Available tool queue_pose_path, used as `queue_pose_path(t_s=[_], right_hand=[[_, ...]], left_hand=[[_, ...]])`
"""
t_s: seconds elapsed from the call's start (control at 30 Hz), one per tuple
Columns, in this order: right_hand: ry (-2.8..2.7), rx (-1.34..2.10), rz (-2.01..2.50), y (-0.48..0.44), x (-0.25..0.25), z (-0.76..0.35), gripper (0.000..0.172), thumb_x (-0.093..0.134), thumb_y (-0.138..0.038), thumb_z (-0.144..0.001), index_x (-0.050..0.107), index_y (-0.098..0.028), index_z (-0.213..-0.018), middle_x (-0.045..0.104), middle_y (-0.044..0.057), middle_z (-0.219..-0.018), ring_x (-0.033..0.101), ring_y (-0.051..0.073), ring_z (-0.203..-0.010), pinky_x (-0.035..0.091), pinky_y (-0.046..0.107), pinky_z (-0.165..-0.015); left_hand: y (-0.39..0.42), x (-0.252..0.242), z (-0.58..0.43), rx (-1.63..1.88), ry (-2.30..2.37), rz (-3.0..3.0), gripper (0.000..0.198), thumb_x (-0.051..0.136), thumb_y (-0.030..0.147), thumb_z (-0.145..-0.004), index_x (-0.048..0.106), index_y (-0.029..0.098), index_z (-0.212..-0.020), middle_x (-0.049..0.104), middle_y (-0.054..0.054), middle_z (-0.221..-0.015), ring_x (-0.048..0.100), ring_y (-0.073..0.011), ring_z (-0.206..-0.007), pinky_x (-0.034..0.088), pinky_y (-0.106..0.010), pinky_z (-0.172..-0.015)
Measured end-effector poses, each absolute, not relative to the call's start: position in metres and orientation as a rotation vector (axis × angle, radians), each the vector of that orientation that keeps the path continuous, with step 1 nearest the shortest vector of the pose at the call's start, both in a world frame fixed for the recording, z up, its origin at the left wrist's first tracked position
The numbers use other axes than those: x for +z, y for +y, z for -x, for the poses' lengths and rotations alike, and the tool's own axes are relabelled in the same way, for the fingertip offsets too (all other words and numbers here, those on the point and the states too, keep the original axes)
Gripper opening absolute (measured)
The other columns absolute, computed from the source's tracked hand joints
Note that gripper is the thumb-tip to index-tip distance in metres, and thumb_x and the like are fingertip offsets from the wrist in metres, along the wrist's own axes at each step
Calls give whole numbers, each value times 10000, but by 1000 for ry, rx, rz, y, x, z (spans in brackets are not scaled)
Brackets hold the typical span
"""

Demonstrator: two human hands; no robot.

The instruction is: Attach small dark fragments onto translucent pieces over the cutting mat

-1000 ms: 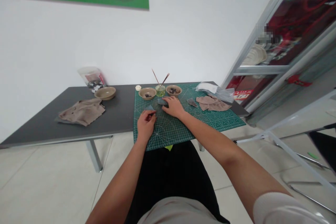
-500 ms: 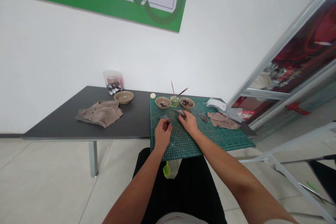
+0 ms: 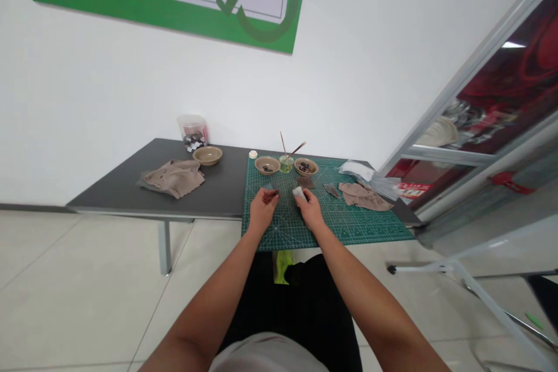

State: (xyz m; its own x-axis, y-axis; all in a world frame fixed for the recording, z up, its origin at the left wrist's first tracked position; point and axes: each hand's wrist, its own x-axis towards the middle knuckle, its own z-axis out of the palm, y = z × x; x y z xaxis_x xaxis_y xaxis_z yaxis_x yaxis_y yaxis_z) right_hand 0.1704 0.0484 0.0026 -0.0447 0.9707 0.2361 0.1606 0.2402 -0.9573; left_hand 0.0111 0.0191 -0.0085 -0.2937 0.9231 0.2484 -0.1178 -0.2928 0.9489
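Here the right hand (image 3: 310, 211) pinches a pale shard (image 3: 299, 192) upright, while the left hand (image 3: 263, 210) pinches a dark tool (image 3: 275, 192).

left hand (image 3: 263, 213), right hand (image 3: 308, 210), grips pinched shut

No legible text, red-and-white label (image 3: 413, 191) by the glass door too blurred to read

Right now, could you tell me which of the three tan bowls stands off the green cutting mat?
The leftmost bowl, on the bare grey table beside the beige cloth; the other two bowls sit on the mat.
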Motion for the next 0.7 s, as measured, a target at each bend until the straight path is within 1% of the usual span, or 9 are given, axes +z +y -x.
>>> queue_pose_path(t_s=[0.07,0.17,0.2,0.33,0.53,0.7], right_hand=[[-1420,1007,1111,51,1,-174,259,622,-414,-709,614,-178,-814,583,-10,-702,493,136,-633,405,244,-624],[-1397,1078,1038,55,-3,-176,291,669,-411,-678,646,-170,-839,613,1,-748,514,136,-667,412,251,-665],[-1395,1109,1017,56,-3,-176,296,677,-406,-669,655,-168,-842,628,9,-770,528,140,-684,419,257,-682],[-1328,1248,971,56,-2,-174,294,717,-404,-622,654,-172,-791,663,29,-775,572,156,-703,450,282,-700],[-1235,1407,910,56,1,-172,357,777,-428,-575,680,-165,-796,684,38,-762,600,158,-670,486,300,-665],[-1267,1500,819,54,3,-172,353,809,-399,-556,702,-163,-795,706,51,-793,623,163,-689,514,297,-650]], left_hand=[[19,-8,-10,1674,1221,-1249,164,699,278,-732,616,183,-837,718,-67,-951,685,-175,-845,546,-345,-825],[18,-6,-9,1672,1247,-1311,297,711,230,-703,673,199,-996,730,-57,-960,683,-173,-841,542,-338,-819],[18,-6,-10,1647,1287,-1333,306,716,219,-694,689,200,-998,734,-54,-936,682,-173,-817,543,-337,-808],[17,-1,-14,1549,1466,-1391,207,718,204,-677,725,193,-883,725,-33,-776,674,-175,-725,543,-328,-740],[15,4,-19,1516,1451,-1426,209,743,223,-659,717,191,-864,728,-24,-771,679,-172,-715,547,-325,-746],[17,1,-15,1435,1427,-1452,181,727,194,-667,702,183,-846,728,-28,-780,683,-182,-735,536,-339,-777]])
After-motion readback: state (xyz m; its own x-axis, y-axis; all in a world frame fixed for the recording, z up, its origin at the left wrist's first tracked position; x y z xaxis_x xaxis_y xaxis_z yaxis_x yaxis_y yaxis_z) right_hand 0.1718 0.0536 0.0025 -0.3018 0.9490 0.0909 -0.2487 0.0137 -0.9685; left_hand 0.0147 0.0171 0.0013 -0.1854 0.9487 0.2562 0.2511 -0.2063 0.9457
